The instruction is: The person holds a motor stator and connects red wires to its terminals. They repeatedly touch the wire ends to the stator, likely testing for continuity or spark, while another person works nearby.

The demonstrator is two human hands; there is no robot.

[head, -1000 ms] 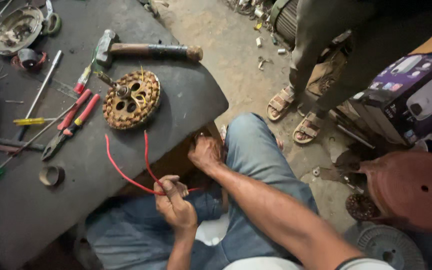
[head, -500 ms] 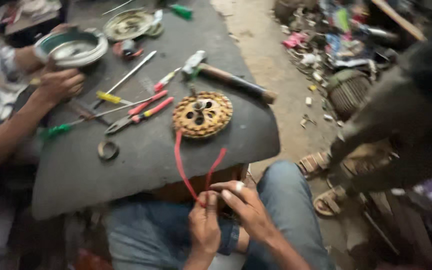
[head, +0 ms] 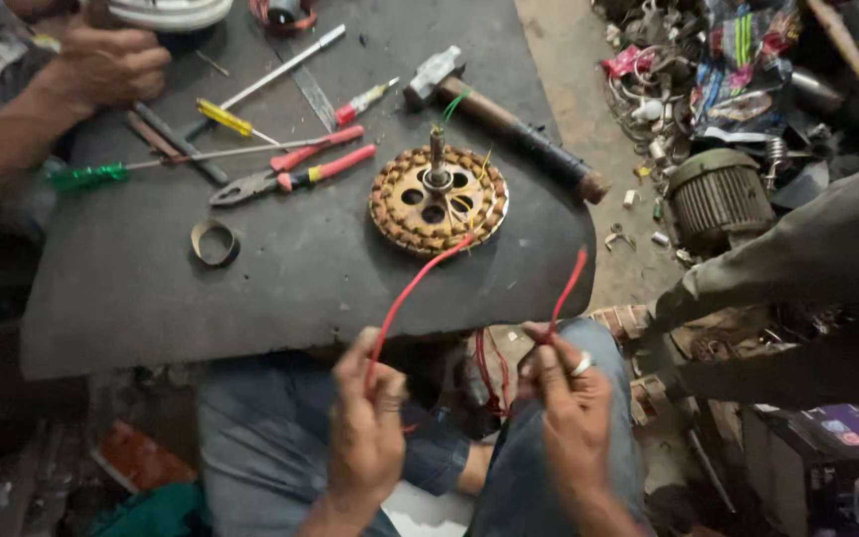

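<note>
My left hand (head: pixel 365 428) pinches a red wire (head: pixel 412 288) that runs up to a round copper-wound motor stator (head: pixel 437 198) with an upright shaft on the dark worktable (head: pixel 151 288). My right hand (head: pixel 574 408), with a ring on one finger, pinches a second red wire (head: pixel 569 288) whose free end sticks up past the table's near edge. Both hands hover over my lap in blue jeans, just below the table edge. More red wire loops hang between my knees.
A hammer (head: pixel 509 124), red-handled pliers (head: pixel 295 177), screwdrivers in yellow (head: pixel 226 117), green (head: pixel 86 177) and red, and a tape ring (head: pixel 214 242) lie on the table. Another person's hand (head: pixel 101 65) rests at top left. A second person's legs and motor scrap (head: pixel 718 199) crowd the right.
The view has swung so the table sits higher and closer. My hands have spread apart, each now holding its own red wire, where they worked close together before.
</note>
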